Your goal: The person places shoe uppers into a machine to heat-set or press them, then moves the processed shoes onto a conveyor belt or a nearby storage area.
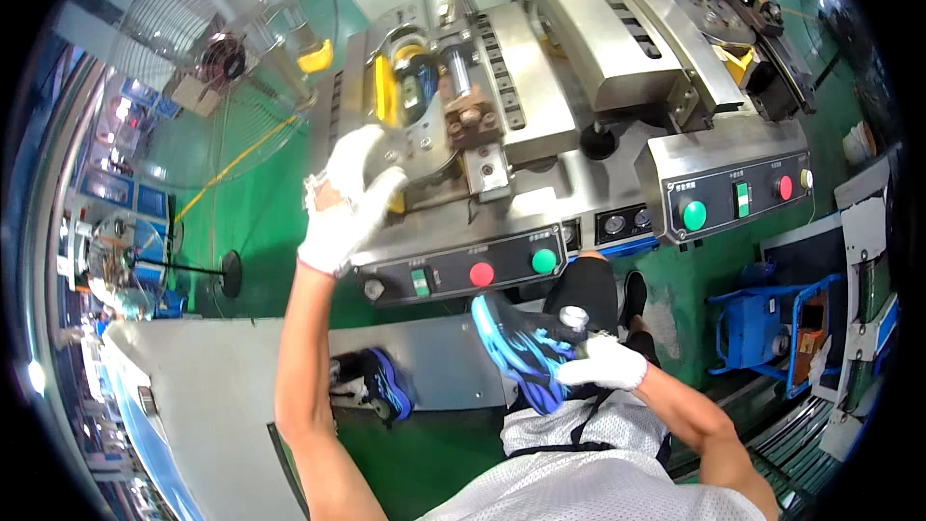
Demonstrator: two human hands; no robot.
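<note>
My right hand (610,365), in a white glove, grips a black and blue sports shoe (526,347) in front of my lap. A round silver piece (574,317) stands out at the shoe's opening. Raised at the front left of the metal machine (526,116), my gloved left hand (347,203) has its thumb and fingers apart, with no held thing visible. Beyond it is the machine's clamp station (415,87), with a yellow strip and dark parts inside. Another dark shoe with a blue-purple sole (386,386) lies on the grey shelf (453,367) below.
A control panel (463,265) with red and green buttons runs along the machine's front; a second panel (728,193) sits to the right. A large fan (227,58) stands at the far left. On the right is a blue cart (752,333) beside a conveyor frame.
</note>
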